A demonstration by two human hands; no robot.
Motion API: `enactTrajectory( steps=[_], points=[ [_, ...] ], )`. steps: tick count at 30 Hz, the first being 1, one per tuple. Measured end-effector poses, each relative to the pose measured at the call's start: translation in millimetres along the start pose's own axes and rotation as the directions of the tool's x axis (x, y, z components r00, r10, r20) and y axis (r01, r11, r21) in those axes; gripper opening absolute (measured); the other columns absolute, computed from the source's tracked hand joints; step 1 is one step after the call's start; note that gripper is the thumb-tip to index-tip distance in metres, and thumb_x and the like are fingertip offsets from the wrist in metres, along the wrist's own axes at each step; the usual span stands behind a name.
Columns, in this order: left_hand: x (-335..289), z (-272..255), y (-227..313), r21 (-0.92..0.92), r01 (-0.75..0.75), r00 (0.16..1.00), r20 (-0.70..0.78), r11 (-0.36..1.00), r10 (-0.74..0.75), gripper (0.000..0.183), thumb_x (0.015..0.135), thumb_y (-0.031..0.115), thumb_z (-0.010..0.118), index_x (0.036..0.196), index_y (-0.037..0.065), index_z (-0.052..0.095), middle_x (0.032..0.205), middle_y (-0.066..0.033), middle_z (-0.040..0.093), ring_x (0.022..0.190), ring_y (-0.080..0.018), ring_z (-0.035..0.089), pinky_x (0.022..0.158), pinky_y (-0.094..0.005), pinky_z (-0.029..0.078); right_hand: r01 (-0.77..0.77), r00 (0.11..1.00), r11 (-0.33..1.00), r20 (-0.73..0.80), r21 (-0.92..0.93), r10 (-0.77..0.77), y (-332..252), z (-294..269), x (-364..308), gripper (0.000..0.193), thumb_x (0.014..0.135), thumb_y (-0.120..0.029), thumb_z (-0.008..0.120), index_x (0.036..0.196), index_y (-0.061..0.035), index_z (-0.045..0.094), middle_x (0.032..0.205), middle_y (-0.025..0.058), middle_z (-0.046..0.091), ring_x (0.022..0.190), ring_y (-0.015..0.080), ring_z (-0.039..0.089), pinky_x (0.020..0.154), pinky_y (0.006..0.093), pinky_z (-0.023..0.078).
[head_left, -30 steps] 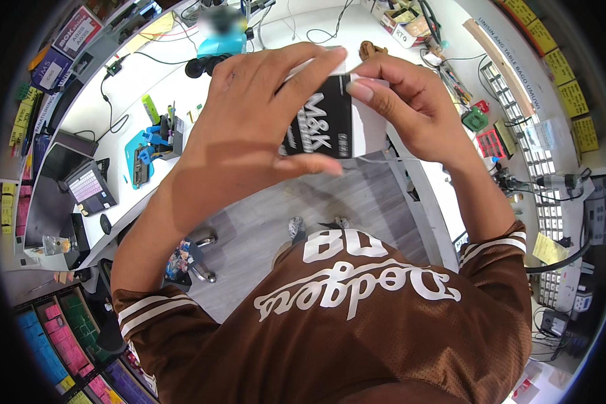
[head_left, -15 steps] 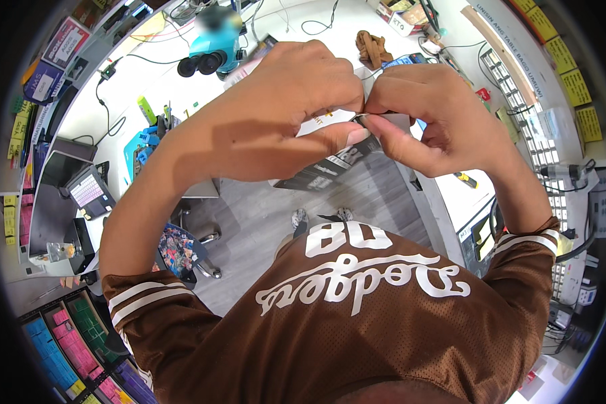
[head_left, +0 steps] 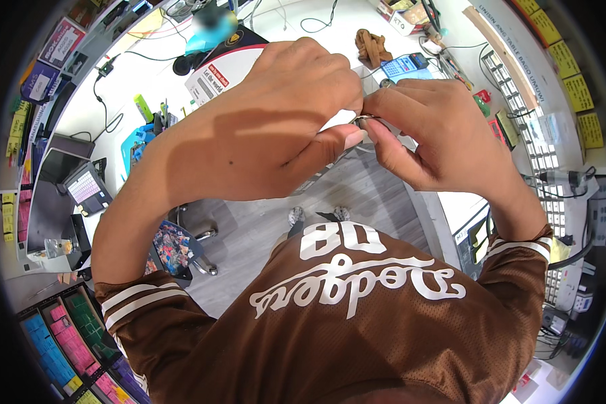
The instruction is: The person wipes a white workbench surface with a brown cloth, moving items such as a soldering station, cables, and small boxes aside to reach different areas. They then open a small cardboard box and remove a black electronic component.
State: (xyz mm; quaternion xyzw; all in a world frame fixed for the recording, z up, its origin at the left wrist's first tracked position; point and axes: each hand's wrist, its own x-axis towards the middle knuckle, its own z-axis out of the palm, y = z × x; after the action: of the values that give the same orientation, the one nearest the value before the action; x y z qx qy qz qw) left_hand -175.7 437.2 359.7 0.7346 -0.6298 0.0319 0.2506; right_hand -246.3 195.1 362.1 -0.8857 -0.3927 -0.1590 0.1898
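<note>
My left hand (head_left: 283,128) and my right hand (head_left: 434,138) meet in front of me, high in the view. Both are closed, thumbs against bent fingers. A small thin dark piece (head_left: 361,122) with a pale edge sits at their touching fingertips; its kind cannot be made out. Beyond my left wrist, part of a white and black printed box (head_left: 212,84) with a red stripe shows. My left hand and forearm cover much of it, so whether my hidden fingers support it is unclear.
A teal microscope (head_left: 212,34) stands on the white worktable beyond the box. A blue device with keys (head_left: 404,65) and a brown cloth (head_left: 372,48) lie beyond my right hand. To the left are a laptop (head_left: 87,192) and a chair (head_left: 175,249).
The box has turned and swung up and left, and its white face with the red stripe now shows beyond my left wrist. My hands have shifted slightly, fingertips still together.
</note>
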Motion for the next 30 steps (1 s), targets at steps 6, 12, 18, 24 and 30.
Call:
enactTrajectory(
  steps=[6,12,18,24,30],
  points=[
    [3,0,6,0.083,0.037,0.996,0.072,0.996,-0.043,0.02,0.102,0.019,0.058,0.108,0.0,0.057,0.103,-0.017,0.052,0.102,-0.038,0.048,0.093,-0.0477,0.038,0.014,0.996,0.998,0.084,-0.064,-0.008,4,2,-3,0.013,0.093,-0.017,0.066,0.094,-0.0048,0.065,0.066,0.0095,0.06,0.063,0.032,0.064,0.056,0.0442,0.048],
    [6,8,4,0.125,0.008,0.999,0.035,0.992,-0.012,0.019,0.098,0.017,0.06,0.106,0.0,0.055,0.104,-0.0175,0.052,0.103,-0.0385,0.048,0.095,-0.0481,0.039,-0.08,0.996,0.994,0.034,0.071,0.078,9,9,-8,0.011,0.09,-0.017,0.068,0.089,-0.0062,0.067,0.062,0.0091,0.055,0.058,0.0305,0.06,0.054,0.0433,0.045],
    [9,15,6,0.139,-0.006,1.0,-0.013,0.99,0.008,0.021,0.091,0.013,0.063,0.106,0.0,0.055,0.103,-0.0174,0.052,0.104,-0.0383,0.049,0.095,-0.0484,0.039,-0.15,0.987,0.964,-0.026,0.222,0.159,9,17,-11,0.014,0.088,-0.016,0.069,0.08,-0.0047,0.065,0.059,0.01,0.051,0.053,0.0293,0.054,0.052,0.0417,0.04],
    [9,24,4,0.113,0.012,0.999,-0.053,0.994,-0.006,0.022,0.09,0.013,0.064,0.106,0.0,0.055,0.104,-0.017,0.053,0.104,-0.0377,0.05,0.094,-0.0478,0.039,-0.158,0.977,0.92,-0.075,0.36,0.198,13,29,-14,0.015,0.087,-0.014,0.069,0.079,-0.0024,0.062,0.06,0.0116,0.049,0.053,0.0292,0.047,0.052,0.0402,0.038],
    [5,26,2,0.08,0.046,0.998,-0.043,0.996,-0.042,0.022,0.089,0.012,0.065,0.106,0.001,0.056,0.104,-0.0164,0.053,0.105,-0.037,0.051,0.093,-0.0468,0.038,-0.142,0.98,0.917,-0.076,0.373,0.183,17,33,-12,0.016,0.088,-0.012,0.068,0.078,-0.0013,0.061,0.062,0.0128,0.049,0.056,0.0305,0.047,0.053,0.0401,0.038]
  ],
)
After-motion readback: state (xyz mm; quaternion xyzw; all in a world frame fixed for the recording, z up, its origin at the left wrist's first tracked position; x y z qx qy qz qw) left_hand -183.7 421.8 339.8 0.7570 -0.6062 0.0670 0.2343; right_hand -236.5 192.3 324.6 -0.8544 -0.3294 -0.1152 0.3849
